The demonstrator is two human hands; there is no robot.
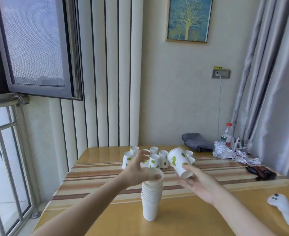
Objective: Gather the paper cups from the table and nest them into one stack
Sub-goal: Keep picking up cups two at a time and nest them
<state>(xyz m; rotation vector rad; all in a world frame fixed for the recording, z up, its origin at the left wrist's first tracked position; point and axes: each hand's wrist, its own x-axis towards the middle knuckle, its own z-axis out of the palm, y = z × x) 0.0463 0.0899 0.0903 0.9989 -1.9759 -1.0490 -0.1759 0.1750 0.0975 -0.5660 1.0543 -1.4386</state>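
Note:
A tall stack of nested white paper cups (150,200) stands upright near the table's front middle. My left hand (138,166) hovers just above and behind its rim, fingers spread, thumb close to the top cup. My right hand (198,183) holds one white cup with green leaf prints (178,160), tilted, mouth toward the upper left, to the right of the stack. Behind, several upside-down leaf-print cups (163,158) stand grouped at mid-table, partly hidden by my hands.
The wooden table (96,171) has a striped runner. At the back right lie a grey cloth (196,142), crumpled foil (225,153), a water bottle (226,135) and a dark object (261,172). A white controller (283,208) lies front right. A window stands open at left.

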